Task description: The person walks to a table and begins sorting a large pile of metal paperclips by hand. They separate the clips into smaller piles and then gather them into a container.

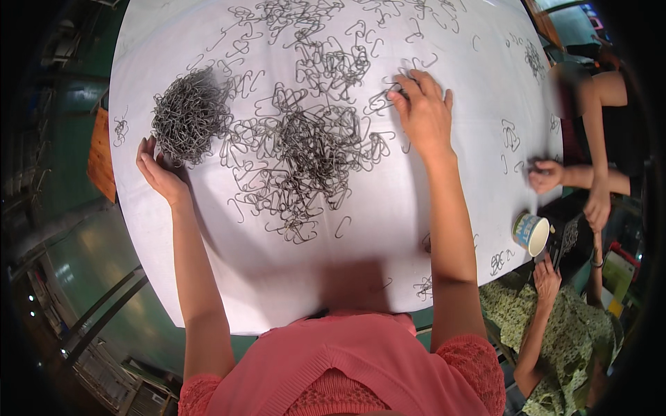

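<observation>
Hooks on white table, green floor

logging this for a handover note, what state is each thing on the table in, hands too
Dense hook clump: tangled, heaped together
Central hook pile: loosely spread, thickest in its middle
Single hook: lying apart from the pile
Left hand: open, beside the clump, contact unclear
Right hand: open, fingers spread, near loose hooks
Cup: unlidded
White covering: spread under the hooks
</observation>
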Available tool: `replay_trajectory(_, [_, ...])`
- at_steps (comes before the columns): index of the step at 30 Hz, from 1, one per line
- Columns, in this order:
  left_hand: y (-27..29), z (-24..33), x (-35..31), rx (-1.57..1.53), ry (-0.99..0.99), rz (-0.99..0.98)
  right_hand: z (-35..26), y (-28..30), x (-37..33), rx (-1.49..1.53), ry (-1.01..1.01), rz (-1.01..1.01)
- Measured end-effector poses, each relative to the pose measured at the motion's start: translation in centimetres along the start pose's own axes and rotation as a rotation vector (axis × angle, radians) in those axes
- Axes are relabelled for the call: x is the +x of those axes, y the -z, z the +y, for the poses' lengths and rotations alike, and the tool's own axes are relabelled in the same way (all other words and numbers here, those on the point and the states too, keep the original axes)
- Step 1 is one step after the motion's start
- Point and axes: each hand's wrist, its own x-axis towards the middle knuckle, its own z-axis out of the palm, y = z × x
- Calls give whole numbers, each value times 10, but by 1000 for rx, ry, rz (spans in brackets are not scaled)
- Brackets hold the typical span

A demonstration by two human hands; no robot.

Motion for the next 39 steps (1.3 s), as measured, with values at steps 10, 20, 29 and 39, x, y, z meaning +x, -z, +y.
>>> replay_trajectory(10, [3, -3, 3, 40, -29, -2, -62, -20, 10, 329, 387, 31])
replay_trajectory(20, [2, -9, 5, -36, -20, -13, -21, -2, 83, 305, 257, -303])
replay_trajectory(29, [3, -6, 3, -72, 10, -15, -22, -2, 42, -33, 389, -33])
replay_trajectory(39, [7, -15, 9, -13, -32, -37, -18, -12, 26, 763, -246, 9])
